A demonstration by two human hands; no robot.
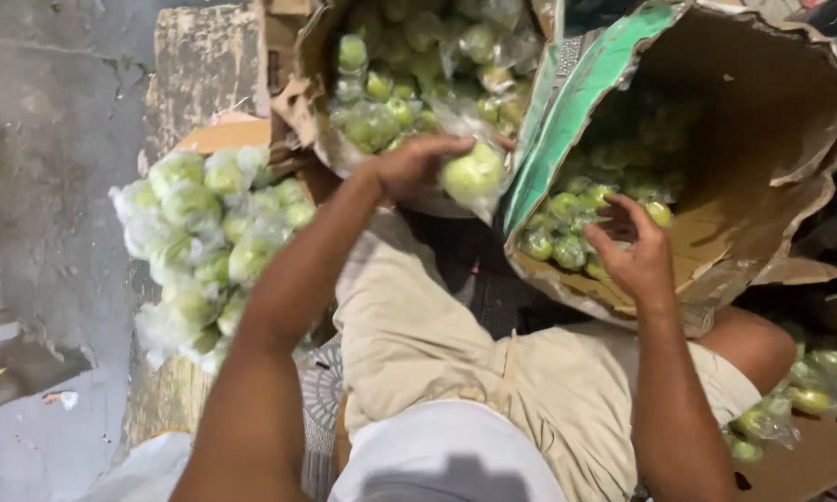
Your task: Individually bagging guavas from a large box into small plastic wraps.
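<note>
My left hand (416,165) grips a green round fruit in a clear plastic bag (474,175), held above the gap between two cartons. My right hand (634,249) reaches into the open cardboard box (762,177) on the right, fingers spread over loose green fruits (567,237) lying in it, nothing clearly held. A second carton (311,102) at the top centre is filled with bagged green fruits (409,74). I am seated, beige shorts and white shirt visible below.
A pile of bagged green fruits (204,242) lies on cardboard at the left. More bagged fruits (790,404) lie at the lower right on brown cardboard. Wet grey concrete floor (37,186) spreads along the left side.
</note>
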